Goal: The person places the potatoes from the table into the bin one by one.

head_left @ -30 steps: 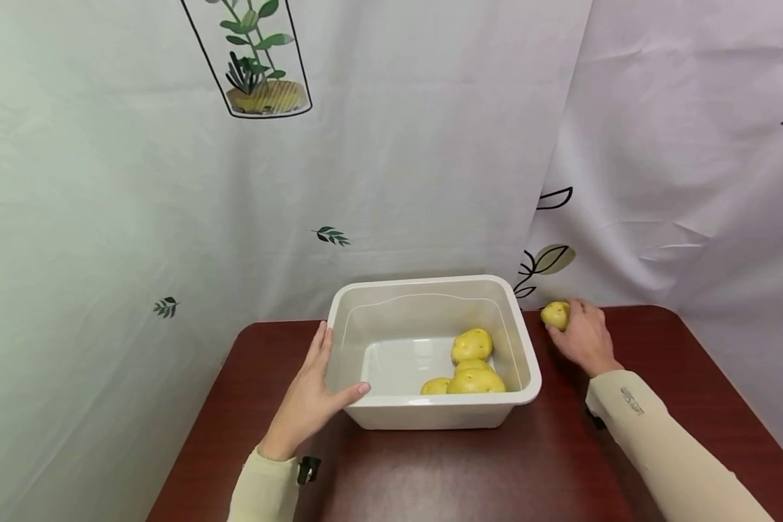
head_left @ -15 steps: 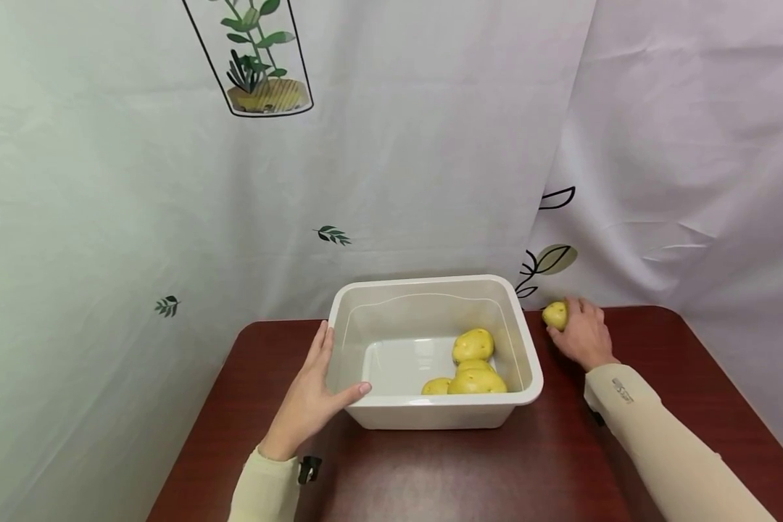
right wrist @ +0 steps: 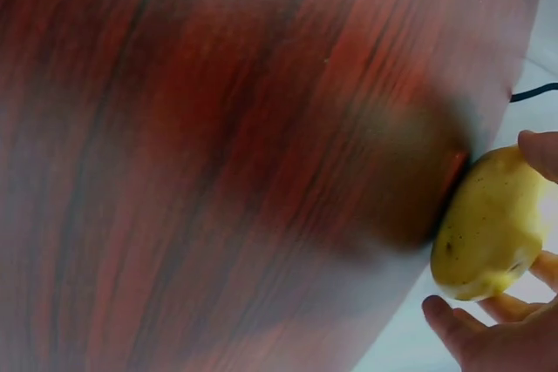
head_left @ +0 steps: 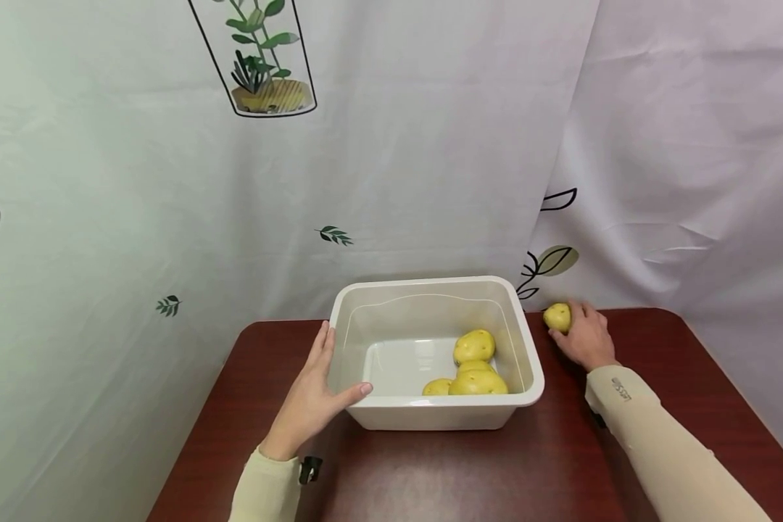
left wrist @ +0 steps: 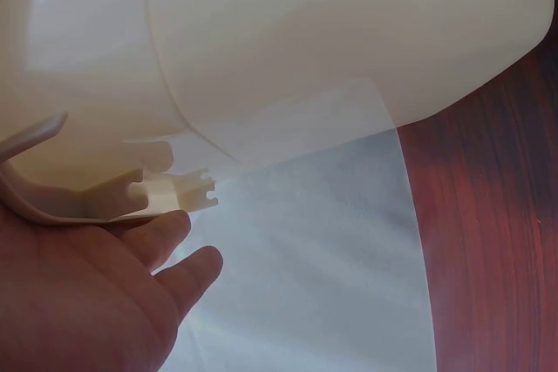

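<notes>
A cream plastic basin (head_left: 431,413) stands on the dark red table, with several yellow potatoes (head_left: 475,346) piled along its right side. My left hand (head_left: 307,406) rests at the basin's left front corner, fingers straight along the outside of the rim and thumb over the front edge. In the left wrist view, the fingers (left wrist: 187,289) touch the underside of the basin's rim. To the right of the basin, my right hand (head_left: 586,337) grips one potato (head_left: 557,317) near the table's back edge. The right wrist view shows thumb and fingers around this potato (right wrist: 493,224).
The wood-grain table (head_left: 483,471) has rounded back corners. A pale curtain (head_left: 431,181) printed with plants hangs right behind its back edge and along the sides. The basin's raised walls stand between the two hands.
Almost nothing moves. The right hand keeps its grip on the potato at the back edge, and the left hand stays at the basin's rim. The head view shifts very slightly.
</notes>
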`<action>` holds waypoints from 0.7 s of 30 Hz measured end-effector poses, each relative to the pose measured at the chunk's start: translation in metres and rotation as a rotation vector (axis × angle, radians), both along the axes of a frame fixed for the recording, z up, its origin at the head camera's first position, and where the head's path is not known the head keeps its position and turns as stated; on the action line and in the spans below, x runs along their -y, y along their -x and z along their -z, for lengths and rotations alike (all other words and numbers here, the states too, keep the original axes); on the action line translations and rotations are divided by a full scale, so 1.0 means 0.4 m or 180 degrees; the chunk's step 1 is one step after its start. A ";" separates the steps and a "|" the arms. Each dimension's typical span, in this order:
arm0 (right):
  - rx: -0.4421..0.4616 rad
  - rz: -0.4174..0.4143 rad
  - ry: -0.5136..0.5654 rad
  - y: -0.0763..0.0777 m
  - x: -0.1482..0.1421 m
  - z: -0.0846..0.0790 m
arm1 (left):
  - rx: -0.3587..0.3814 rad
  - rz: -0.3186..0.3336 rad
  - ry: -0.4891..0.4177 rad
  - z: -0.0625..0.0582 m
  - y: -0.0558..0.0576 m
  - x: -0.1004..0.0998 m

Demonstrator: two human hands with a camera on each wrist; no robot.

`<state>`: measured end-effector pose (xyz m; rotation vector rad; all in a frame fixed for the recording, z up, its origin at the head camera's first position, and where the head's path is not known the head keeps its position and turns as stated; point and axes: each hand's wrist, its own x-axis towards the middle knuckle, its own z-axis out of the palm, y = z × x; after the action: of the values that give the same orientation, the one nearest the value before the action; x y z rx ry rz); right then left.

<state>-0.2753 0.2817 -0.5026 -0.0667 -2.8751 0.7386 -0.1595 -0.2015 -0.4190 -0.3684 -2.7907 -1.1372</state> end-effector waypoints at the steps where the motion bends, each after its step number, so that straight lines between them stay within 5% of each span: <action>1: -0.0005 0.0003 0.0014 0.000 -0.001 0.001 | 0.0000 -0.0001 0.0008 0.001 0.001 0.000; 21: -0.0090 -0.0066 -0.0008 0.001 -0.002 0.013 | 0.0016 -0.0037 0.0024 -0.001 -0.002 0.000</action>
<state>-0.2757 0.2824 -0.5079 -0.0258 -2.8539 0.7339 -0.1588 -0.2014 -0.4188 -0.3500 -2.7986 -1.1271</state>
